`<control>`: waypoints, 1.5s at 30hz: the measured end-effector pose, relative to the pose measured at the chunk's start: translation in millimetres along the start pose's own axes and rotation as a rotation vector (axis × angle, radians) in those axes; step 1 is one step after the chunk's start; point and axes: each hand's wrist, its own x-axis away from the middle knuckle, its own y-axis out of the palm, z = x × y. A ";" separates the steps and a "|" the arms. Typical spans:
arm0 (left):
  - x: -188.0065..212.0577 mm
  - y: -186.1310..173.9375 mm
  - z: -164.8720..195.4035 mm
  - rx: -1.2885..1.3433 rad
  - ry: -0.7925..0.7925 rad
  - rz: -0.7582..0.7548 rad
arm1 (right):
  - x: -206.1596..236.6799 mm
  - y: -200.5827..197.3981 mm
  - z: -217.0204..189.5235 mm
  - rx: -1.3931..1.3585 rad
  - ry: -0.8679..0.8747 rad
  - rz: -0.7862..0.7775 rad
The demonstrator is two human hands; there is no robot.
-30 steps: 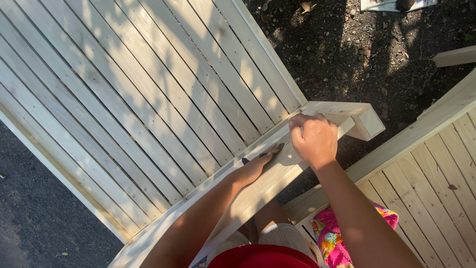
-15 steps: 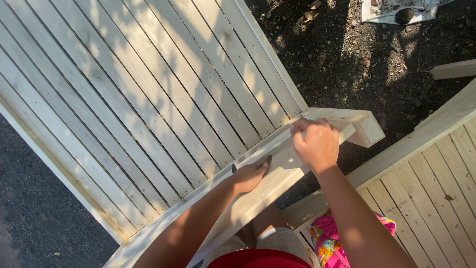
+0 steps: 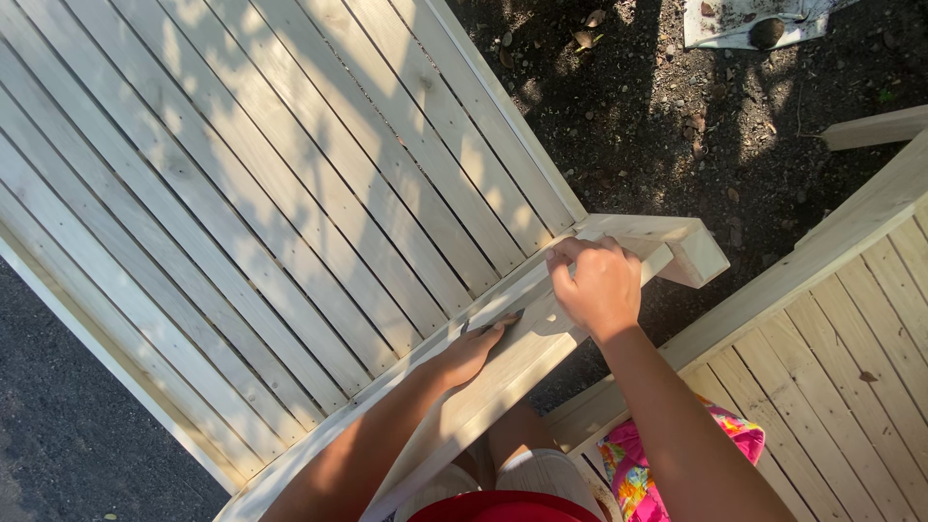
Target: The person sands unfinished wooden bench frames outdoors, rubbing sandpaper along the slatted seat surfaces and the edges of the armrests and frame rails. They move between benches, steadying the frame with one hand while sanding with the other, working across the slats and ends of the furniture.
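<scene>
1. A large slatted panel of pale, unpainted boards fills the left and centre of the head view, dappled with sun and shade, its lower left edge lying over dark pavement.
2. Along the panel's near edge runs a pale wooden rail, slanting from lower left up to the right and ending in a short crosspiece that juts over bare soil.
3. The left hand lies flat on the rail about midway along it, fingers stretched toward the slats; it presses rather than grips, and a small dark object shows at the fingertips, too small to identify.
4. The right hand is curled closed over the rail's upper end, just beside the crosspiece, knuckles up; what lies under the fingers cannot be seen.
5. Below the hands, the person's red garment and a bright floral cloth show at the bottom edge.
6. Dark soil strewn with dry leaves lies beyond the rail, with a white sheet at the top edge.
7. At far right a second wooden panel of warmer-toned boards rises diagonally, and a loose board lies on the soil above it.
</scene>
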 end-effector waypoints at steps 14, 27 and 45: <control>-1.2 -1.4 25.5 -0.218 -0.269 -0.026 | -2.0 -0.8 -1.0 0.020 0.003 -0.005; -63.5 -8.4 39.2 -0.166 -0.112 0.056 | -0.5 1.4 -0.4 0.020 0.018 -0.003; 32.0 -37.4 -61.6 -0.213 0.096 0.120 | -1.9 3.5 -0.7 -0.007 0.051 -0.021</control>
